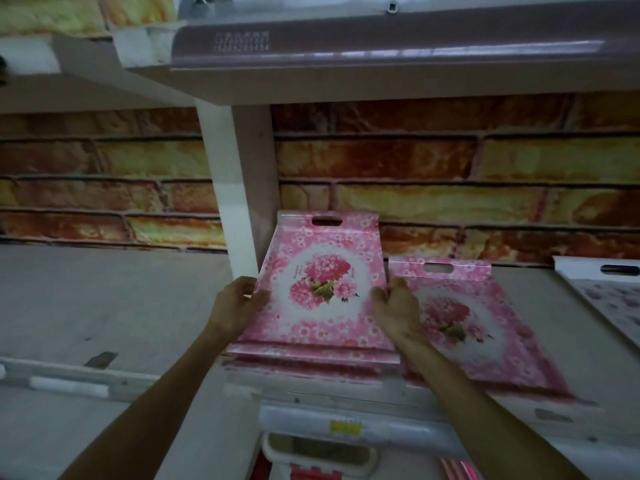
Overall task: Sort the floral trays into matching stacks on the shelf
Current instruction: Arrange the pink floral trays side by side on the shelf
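A pink floral tray [322,282] with a handle slot is held tilted over the shelf [104,306], beside the white upright post. My left hand [239,303] grips its left edge and my right hand [398,310] grips its right edge. More pink edges show under its near side, so it seems to top a stack. A second matching pink tray [485,327] lies flat just to the right, partly behind my right hand. At the far right, a white tray [602,292] with a paler flower print is cut off by the frame.
The white post [239,188] stands close behind the held tray's left corner. An upper shelf [381,67] overhangs. A brick-pattern wall backs the shelf. The shelf's left half is bare grey board. Below the front rail [346,427] sit packaged goods.
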`<state>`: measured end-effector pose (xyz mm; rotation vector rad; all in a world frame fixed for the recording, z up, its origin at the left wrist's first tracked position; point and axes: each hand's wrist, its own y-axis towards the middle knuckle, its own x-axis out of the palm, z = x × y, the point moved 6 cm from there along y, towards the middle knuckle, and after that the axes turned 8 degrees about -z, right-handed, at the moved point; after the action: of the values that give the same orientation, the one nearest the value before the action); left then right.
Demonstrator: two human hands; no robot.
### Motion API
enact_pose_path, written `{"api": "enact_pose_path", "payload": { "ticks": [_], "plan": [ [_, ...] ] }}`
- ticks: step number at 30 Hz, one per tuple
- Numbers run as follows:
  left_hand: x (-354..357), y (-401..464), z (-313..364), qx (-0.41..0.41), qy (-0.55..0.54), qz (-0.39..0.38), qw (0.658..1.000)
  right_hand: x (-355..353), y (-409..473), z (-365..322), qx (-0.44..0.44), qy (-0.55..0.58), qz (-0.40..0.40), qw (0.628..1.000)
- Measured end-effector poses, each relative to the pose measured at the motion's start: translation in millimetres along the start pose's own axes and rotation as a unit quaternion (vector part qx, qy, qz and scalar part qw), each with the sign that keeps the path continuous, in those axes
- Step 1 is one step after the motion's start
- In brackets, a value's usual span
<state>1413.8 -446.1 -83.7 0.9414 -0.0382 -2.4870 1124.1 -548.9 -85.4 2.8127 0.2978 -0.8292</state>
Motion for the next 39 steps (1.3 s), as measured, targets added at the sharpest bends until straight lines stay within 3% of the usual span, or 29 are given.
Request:
{"api": "enact_pose_path", "payload": {
  "ticks": [7,14,28,35,39],
  "plan": [
    [0,1,-13,0.010,0.098,-0.004,0.995,20,0,0,-0.027,-0.182,-0.022,0.983],
    [10,2,-22,0.001,0.144,-0.023,0.989,30,-1,10,-0.015,-0.277,-0.058,0.959],
    [21,2,-26,-0.017,0.175,-0.052,0.983,34,-1,12,-0.014,-0.337,-0.059,0.940],
    [16,3,-35,-0.055,0.176,-0.099,0.978,16,-6,11,-0.032,-0.278,-0.075,0.957],
    [8,2,-10,0.004,0.143,-0.054,0.988,-29,-17,11,-0.054,-0.268,-0.044,0.961]
  ]
}}
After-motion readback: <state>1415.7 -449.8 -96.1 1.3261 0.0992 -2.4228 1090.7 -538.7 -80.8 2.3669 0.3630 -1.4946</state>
